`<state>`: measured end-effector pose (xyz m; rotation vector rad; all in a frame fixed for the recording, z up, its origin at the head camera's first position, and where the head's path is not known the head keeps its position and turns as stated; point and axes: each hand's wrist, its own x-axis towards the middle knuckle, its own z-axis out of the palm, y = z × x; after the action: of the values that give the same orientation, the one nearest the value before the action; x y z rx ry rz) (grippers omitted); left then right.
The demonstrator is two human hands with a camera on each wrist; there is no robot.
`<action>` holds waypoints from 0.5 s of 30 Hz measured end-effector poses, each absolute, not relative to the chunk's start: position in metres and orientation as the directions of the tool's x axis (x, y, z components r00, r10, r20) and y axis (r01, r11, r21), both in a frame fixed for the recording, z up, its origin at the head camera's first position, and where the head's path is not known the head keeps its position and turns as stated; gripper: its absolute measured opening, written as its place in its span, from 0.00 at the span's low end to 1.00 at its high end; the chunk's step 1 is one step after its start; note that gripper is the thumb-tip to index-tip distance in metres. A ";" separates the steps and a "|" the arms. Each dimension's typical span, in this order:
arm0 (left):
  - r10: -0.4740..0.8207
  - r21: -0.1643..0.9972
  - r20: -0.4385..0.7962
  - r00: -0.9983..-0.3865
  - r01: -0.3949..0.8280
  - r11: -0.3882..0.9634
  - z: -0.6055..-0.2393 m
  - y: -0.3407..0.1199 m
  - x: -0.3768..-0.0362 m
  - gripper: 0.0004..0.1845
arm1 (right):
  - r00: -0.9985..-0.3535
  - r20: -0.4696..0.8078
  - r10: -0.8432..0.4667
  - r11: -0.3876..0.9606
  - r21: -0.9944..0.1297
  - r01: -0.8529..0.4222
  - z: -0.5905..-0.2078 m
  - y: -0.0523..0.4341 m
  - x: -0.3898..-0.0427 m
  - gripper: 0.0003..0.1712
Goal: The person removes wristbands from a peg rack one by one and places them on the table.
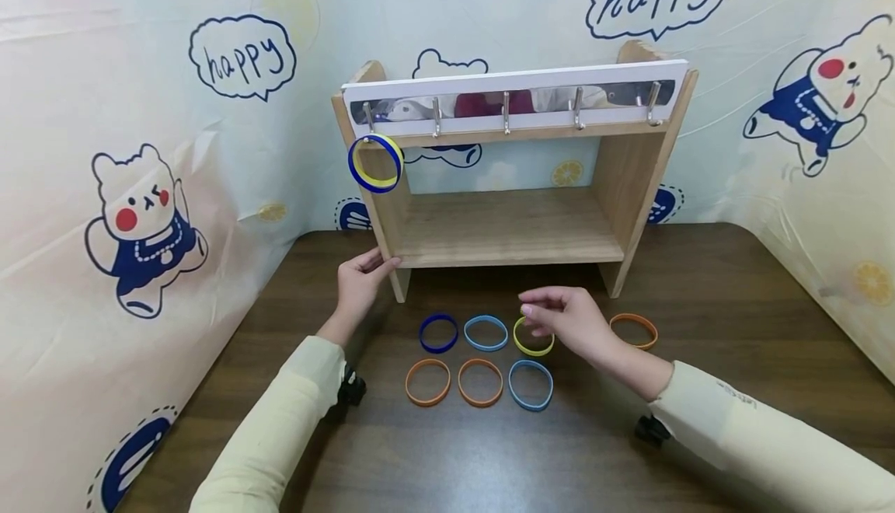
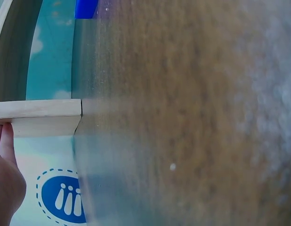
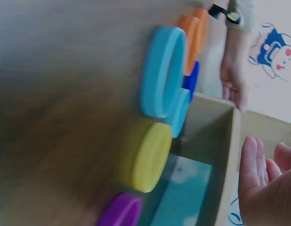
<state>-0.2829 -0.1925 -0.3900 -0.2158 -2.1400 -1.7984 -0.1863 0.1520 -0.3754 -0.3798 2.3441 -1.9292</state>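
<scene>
My left hand grips the lower left side panel of a wooden hook rack, thumb at the panel's front edge. Over a yellow silicone wristband hovers my right hand, fingers loosely bent and nothing held. A dark blue wristband and a light blue wristband lie left of the yellow one. In front are two orange wristbands and another light blue wristband. A purple wristband shows in the right wrist view; in the head view my right hand hides it.
A blue wristband and a yellow one hang together from the rack's leftmost metal hook. Several more hooks line the white mirrored strip. Another orange wristband lies right of my right hand. Printed cloth surrounds the brown table.
</scene>
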 end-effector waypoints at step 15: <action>-0.125 0.933 0.344 -0.931 0.324 0.154 -0.416 -0.202 -0.306 0.22 | -0.936 0.295 -0.193 -0.076 -0.955 -0.285 -0.329 0.100 -0.222 0.16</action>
<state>-0.3057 -0.2016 -0.4156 -0.1910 -2.0968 -1.8350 -0.2218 0.1000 -0.3285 -0.5651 2.1779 -2.2841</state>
